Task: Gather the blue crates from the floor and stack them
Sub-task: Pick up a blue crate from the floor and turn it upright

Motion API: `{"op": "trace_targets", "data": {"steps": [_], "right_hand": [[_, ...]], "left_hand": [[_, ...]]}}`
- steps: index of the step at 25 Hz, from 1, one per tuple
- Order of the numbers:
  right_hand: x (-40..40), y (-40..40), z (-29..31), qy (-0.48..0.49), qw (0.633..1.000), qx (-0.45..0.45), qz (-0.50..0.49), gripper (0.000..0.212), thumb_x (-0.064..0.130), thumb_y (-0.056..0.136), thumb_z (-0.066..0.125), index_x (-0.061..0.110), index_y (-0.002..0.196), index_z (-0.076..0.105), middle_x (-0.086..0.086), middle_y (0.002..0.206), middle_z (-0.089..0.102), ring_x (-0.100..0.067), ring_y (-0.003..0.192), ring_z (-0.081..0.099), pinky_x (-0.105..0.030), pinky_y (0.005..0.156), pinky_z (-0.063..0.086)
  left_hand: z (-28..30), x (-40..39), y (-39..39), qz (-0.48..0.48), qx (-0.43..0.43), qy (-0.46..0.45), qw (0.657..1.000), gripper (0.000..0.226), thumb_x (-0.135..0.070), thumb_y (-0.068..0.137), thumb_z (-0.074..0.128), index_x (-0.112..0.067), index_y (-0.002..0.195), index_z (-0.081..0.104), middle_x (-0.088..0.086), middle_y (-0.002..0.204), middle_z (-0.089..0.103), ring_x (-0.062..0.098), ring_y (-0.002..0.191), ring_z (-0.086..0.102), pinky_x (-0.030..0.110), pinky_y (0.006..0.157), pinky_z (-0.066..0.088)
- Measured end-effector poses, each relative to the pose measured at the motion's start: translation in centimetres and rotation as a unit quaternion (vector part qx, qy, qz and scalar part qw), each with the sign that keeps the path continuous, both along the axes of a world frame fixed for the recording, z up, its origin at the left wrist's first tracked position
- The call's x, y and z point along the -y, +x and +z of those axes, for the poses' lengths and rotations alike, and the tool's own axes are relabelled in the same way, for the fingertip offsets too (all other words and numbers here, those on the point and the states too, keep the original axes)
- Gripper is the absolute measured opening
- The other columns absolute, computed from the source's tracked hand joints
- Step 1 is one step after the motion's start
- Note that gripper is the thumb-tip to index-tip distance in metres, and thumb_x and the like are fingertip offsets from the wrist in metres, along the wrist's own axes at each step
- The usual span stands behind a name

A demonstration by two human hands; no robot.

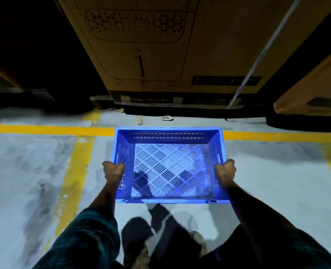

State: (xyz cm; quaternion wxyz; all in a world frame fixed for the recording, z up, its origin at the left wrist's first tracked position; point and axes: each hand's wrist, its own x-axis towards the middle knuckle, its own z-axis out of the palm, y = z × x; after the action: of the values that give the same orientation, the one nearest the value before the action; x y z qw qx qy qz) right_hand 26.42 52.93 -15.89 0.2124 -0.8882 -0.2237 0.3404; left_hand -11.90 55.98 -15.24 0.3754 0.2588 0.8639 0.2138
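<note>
Left hand (pixel 113 169) and right hand (pixel 225 168) clenched on blue crate (pixel 168 200) side rims; fingers hidden outside walls; cardboard boxes (pixel 160 55) dim, cropped.

Both arms outstretched, left hand (pixel 113 169) and right hand (pixel 225 169) clenched.

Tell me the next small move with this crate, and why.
Probably keep carrying it level and turn to look for the stack. Both the left hand and right hand grip the side walls of the empty blue crate, and no other crate or stack shows here, only cardboard boxes ahead.
</note>
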Motion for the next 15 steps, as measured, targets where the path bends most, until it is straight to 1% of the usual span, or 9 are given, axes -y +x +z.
{"op": "trace_targets", "data": {"steps": [2,3,5,7,9,11,13,15], "right_hand": [[0.1,-0.5,1.4,-0.022,0.999,0.015,0.022,0.051,0.022,0.075,0.062,0.008,0.121,0.044,-0.019,0.122,0.059,-0.042,0.110,0.060,-0.045,0.094,0.045],[0.4,-0.9,2.9,-0.036,0.998,0.027,0.032,0.055,0.026,0.073,0.063,0.009,0.121,0.042,-0.018,0.125,0.058,-0.043,0.112,0.059,-0.048,0.096,0.044],[1.7,-2.0,7.3,-0.045,0.996,0.050,0.059,0.060,0.029,0.073,0.061,0.010,0.126,0.039,-0.017,0.130,0.053,-0.043,0.116,0.057,-0.052,0.099,0.043],[3.3,-3.3,13.3,-0.023,0.995,0.051,0.087,0.063,0.025,0.079,0.060,0.008,0.134,0.036,-0.019,0.135,0.048,-0.043,0.119,0.055,-0.053,0.100,0.044],[4.9,-4.3,20.2,0.015,0.995,0.045,0.091,0.063,0.018,0.083,0.059,0.006,0.139,0.034,-0.020,0.139,0.044,-0.043,0.121,0.052,-0.051,0.100,0.044],[7.6,-5.2,28.2,0.040,0.994,0.042,0.088,0.061,0.014,0.084,0.057,0.006,0.140,0.035,-0.021,0.138,0.043,-0.042,0.121,0.052,-0.048,0.099,0.045],[11.1,-6.1,36.6,0.058,0.994,0.029,0.082,0.057,0.011,0.084,0.056,0.004,0.138,0.038,-0.022,0.134,0.046,-0.042,0.120,0.052,-0.045,0.097,0.044],[15.4,-7.6,43.9,0.088,0.994,0.017,0.061,0.053,0.009,0.084,0.056,0.004,0.134,0.042,-0.022,0.129,0.049,-0.041,0.115,0.054,-0.043,0.095,0.044]], "left_hand": [[1.0,0.1,0.5,-0.018,-0.014,-0.013,1.000,0.067,-0.035,0.063,0.071,0.003,0.114,0.048,0.024,0.116,0.062,0.044,0.108,0.062,0.049,0.094,0.052],[2.9,0.3,1.0,-0.024,-0.030,-0.013,0.999,0.070,-0.035,0.063,0.074,0.002,0.117,0.048,0.023,0.118,0.062,0.044,0.111,0.062,0.051,0.095,0.051],[8.5,1.1,2.3,-0.068,-0.056,-0.006,0.996,0.071,-0.030,0.072,0.078,0.001,0.127,0.046,0.024,0.128,0.058,0.043,0.120,0.057,0.050,0.099,0.047],[15.5,2.0,3.9,-0.133,-0.042,0.020,0.990,0.072,-0.026,0.079,0.076,0.001,0.137,0.042,0.023,0.137,0.053,0.042,0.126,0.052,0.048,0.103,0.043],[22.3,3.6,5.1,-0.170,-0.016,0.043,0.984,0.074,-0.025,0.083,0.074,-0.002,0.143,0.037,0.021,0.143,0.049,0.038,0.131,0.049,0.046,0.107,0.040],[29.4,6.5,5.7,-0.199,0.005,0.048,0.979,0.077,-0.027,0.084,0.072,-0.002,0.147,0.033,0.019,0.147,0.046,0.035,0.134,0.047,0.044,0.110,0.039],[36.6,9.8,6.0,-0.223,0.027,0.044,0.973,0.080,-0.032,0.082,0.071,-0.004,0.147,0.034,0.018,0.146,0.048,0.036,0.132,0.050,0.047,0.108,0.042],[43.4,13.3,6.5,-0.280,0.025,0.036,0.959,0.075,-0.032,0.084,0.070,-0.004,0.146,0.037,0.018,0.145,0.048,0.036,0.131,0.050,0.046,0.107,0.043]]}}
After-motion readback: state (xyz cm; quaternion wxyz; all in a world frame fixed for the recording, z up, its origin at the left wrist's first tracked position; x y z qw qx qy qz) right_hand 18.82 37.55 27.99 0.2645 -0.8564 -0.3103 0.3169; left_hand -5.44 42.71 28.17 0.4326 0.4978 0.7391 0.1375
